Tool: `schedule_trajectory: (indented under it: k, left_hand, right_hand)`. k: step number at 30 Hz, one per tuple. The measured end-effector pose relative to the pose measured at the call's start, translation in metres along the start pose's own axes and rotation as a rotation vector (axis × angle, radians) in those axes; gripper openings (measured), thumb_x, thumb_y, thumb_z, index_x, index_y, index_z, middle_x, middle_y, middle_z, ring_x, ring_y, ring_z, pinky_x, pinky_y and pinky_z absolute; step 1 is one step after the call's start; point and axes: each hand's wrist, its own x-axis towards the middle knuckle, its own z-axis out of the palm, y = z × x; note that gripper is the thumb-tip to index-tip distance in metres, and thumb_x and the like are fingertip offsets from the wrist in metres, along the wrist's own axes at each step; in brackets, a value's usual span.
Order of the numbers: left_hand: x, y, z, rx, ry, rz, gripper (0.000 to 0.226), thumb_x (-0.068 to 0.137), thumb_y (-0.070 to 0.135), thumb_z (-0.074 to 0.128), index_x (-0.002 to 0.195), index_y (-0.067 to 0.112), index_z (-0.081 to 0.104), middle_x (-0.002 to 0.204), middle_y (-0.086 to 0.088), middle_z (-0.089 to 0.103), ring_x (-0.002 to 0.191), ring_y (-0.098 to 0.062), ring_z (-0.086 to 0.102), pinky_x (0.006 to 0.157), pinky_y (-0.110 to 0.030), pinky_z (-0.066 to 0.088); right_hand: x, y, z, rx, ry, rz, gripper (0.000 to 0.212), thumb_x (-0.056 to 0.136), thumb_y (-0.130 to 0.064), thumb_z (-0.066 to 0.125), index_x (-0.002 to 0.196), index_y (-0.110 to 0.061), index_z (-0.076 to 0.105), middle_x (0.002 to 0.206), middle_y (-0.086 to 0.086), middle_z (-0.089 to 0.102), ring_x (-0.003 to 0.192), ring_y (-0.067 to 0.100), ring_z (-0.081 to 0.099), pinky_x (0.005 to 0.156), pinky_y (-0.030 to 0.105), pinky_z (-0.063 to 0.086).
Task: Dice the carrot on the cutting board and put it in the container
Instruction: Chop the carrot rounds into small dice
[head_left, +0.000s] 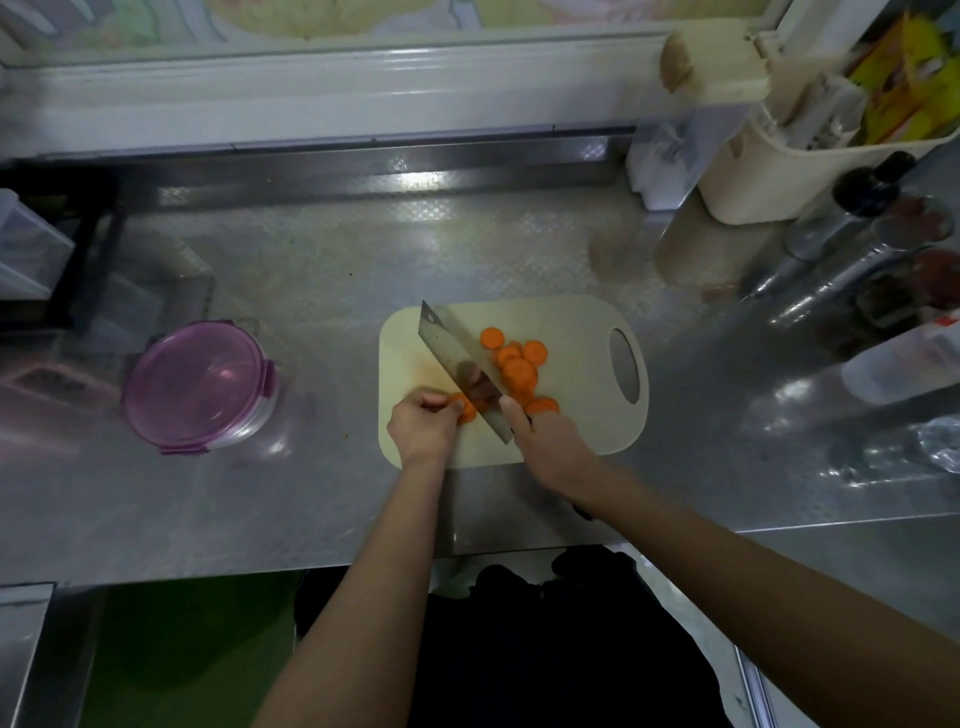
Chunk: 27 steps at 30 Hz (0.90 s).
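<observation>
both forearms reach forward; left hand (423, 423) pinches a carrot piece (465, 408), right hand (545, 441) grips the knife (453, 353) handle.

The right hand (545, 441) hides the knife (453, 358) handle. The left hand (423, 423) covers most of the carrot piece (467, 410). At 3 o'clock on the table (311, 493), the jars (883, 270) are too blurry to tell what is inside

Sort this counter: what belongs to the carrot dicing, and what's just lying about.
In the job: cleaver in the right hand, carrot slices, carrot piece in the left hand, cutting board, purple-lidded container.
Lying about: cream basket, jars at the right.
</observation>
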Motion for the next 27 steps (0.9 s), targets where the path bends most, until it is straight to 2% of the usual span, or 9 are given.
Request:
schedule_trajectory:
  k: [5, 8, 11, 13, 14, 16, 21, 27]
  left_hand:
    - [-0.001, 0.001, 0.0, -0.014, 0.0, -0.01, 0.009, 0.078, 0.016, 0.072, 0.085, 0.011, 0.07, 0.089, -0.001, 0.069, 0.083, -0.011, 0.058, 0.076, -0.016, 0.038]
    - [-0.001, 0.001, 0.0, -0.029, -0.008, -0.018, 0.009, 0.078, 0.015, 0.072, 0.086, 0.01, 0.07, 0.088, -0.001, 0.068, 0.081, -0.009, 0.055, 0.075, -0.016, 0.038]
    - [0.0, 0.004, -0.001, -0.037, -0.021, -0.04, 0.007, 0.079, 0.013, 0.072, 0.084, 0.01, 0.069, 0.087, 0.001, 0.066, 0.081, -0.01, 0.055, 0.076, -0.018, 0.039]
    - [0.001, 0.004, -0.002, -0.042, -0.029, -0.055, 0.007, 0.078, 0.012, 0.072, 0.084, 0.011, 0.068, 0.086, 0.001, 0.065, 0.082, -0.01, 0.055, 0.077, -0.019, 0.04]
    - [0.001, 0.005, -0.002, -0.041, -0.033, -0.061, 0.007, 0.078, 0.012, 0.072, 0.085, 0.011, 0.069, 0.086, 0.002, 0.065, 0.083, -0.01, 0.055, 0.077, -0.019, 0.04]
    - [0.002, 0.005, -0.003, -0.027, -0.04, -0.068, 0.008, 0.077, 0.013, 0.072, 0.084, 0.012, 0.069, 0.087, 0.001, 0.066, 0.084, -0.011, 0.055, 0.077, -0.019, 0.04]
    - [0.004, 0.007, -0.003, -0.012, -0.045, -0.08, 0.012, 0.077, 0.014, 0.073, 0.089, 0.01, 0.069, 0.088, -0.001, 0.065, 0.087, -0.015, 0.055, 0.077, -0.022, 0.041]
    - [0.005, 0.006, -0.002, -0.015, -0.058, -0.069, 0.008, 0.079, 0.011, 0.071, 0.087, 0.01, 0.07, 0.09, -0.003, 0.068, 0.094, -0.017, 0.06, 0.077, -0.021, 0.042]
  right_hand:
    - [-0.005, -0.002, -0.002, 0.002, 0.002, -0.029, 0.05, 0.099, -0.044, 0.033, 0.065, -0.011, 0.049, 0.078, 0.014, 0.057, 0.077, 0.024, 0.056, 0.067, 0.026, 0.036]
    - [-0.005, -0.003, -0.003, -0.001, -0.057, -0.016, 0.055, 0.097, -0.048, 0.034, 0.099, 0.001, 0.057, 0.096, 0.019, 0.061, 0.087, 0.028, 0.057, 0.067, 0.026, 0.036]
    - [-0.004, -0.006, -0.004, -0.15, -0.096, -0.047, 0.058, 0.097, -0.047, 0.036, 0.127, 0.002, 0.044, 0.114, 0.021, 0.056, 0.078, 0.016, 0.051, 0.059, 0.021, 0.038]
    - [-0.003, -0.01, -0.004, -0.278, -0.092, -0.001, 0.049, 0.103, -0.024, 0.032, 0.147, -0.006, 0.019, 0.121, 0.022, 0.051, 0.093, 0.021, 0.054, 0.071, 0.029, 0.044]
    - [-0.002, -0.01, -0.003, -0.403, -0.085, -0.089, 0.054, 0.102, -0.012, 0.029, 0.15, -0.008, 0.005, 0.124, 0.021, 0.048, 0.102, 0.028, 0.054, 0.075, 0.034, 0.043]
    - [0.001, -0.011, -0.002, -0.528, -0.101, -0.177, 0.061, 0.1, -0.002, 0.028, 0.149, -0.006, -0.007, 0.126, 0.021, 0.047, 0.109, 0.03, 0.052, 0.073, 0.036, 0.037]
    - [0.003, -0.02, 0.003, -0.773, -0.165, -0.236, 0.063, 0.098, 0.002, 0.028, 0.148, -0.005, -0.009, 0.126, 0.024, 0.046, 0.113, 0.034, 0.05, 0.074, 0.036, 0.033]
    - [0.008, -0.018, 0.004, -0.853, -0.191, -0.281, 0.064, 0.097, 0.003, 0.028, 0.148, -0.005, -0.009, 0.123, 0.024, 0.047, 0.11, 0.034, 0.05, 0.071, 0.033, 0.028]
